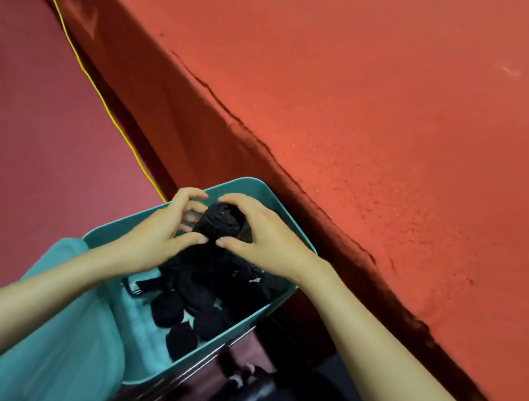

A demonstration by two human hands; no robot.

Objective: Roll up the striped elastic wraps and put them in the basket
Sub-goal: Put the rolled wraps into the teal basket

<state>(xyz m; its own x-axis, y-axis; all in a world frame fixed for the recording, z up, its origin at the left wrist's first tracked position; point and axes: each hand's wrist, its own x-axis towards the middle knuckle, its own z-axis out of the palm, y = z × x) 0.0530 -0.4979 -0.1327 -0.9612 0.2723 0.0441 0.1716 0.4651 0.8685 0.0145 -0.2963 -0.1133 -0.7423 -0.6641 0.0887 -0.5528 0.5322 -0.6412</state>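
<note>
A broad red-orange worktop [393, 99] spreads wide across the far right, its cracked edge running diagonally just beside a teal plastic basket [252, 182]. Over the basket's far end, the left hand [153, 234] and right hand [270, 239] curl their fingers round a black rolled elastic wrap [219, 224]. More black rolls [190, 310] lie inside. A yellow cord [72, 47] crosses the red floor [8, 125] on the left.

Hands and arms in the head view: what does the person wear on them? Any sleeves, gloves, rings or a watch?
The left hand and right hand have no gloves, rings or watch; the left forearm and right forearm are bare to the picture's edge, with no sleeve in view.
</note>
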